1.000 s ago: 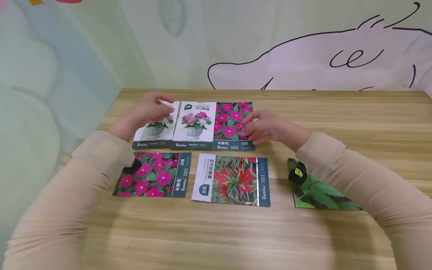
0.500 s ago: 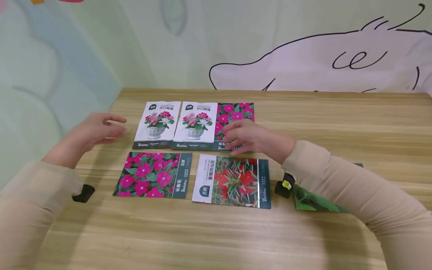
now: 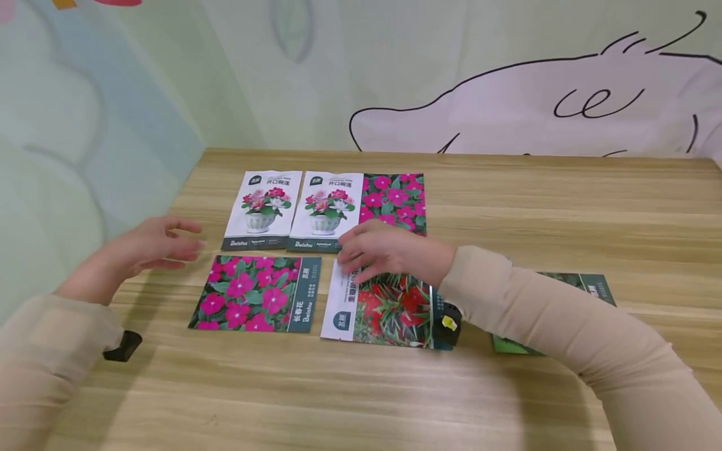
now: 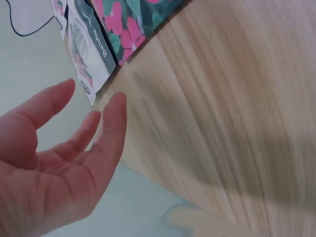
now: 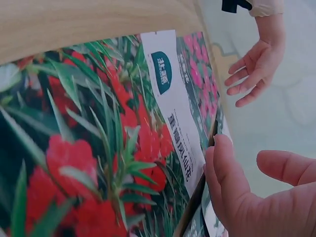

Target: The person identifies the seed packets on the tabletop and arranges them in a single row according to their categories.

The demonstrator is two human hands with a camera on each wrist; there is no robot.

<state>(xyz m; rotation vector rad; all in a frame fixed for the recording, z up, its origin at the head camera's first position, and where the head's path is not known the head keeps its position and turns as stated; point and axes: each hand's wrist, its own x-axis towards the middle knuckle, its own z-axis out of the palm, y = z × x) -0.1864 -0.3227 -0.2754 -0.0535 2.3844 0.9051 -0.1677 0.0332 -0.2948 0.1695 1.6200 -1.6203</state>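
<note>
The right hand, fingers loosely extended, is near the far edge of the red-flowered packet.

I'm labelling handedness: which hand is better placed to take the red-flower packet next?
Probably the right hand: it holds nothing and is over the red-flower packet. The left hand, also empty, is left of the near pink packet.

We see an indoor setting, its exact kind unclear: a wood-grain table by cartoon-printed walls
</note>
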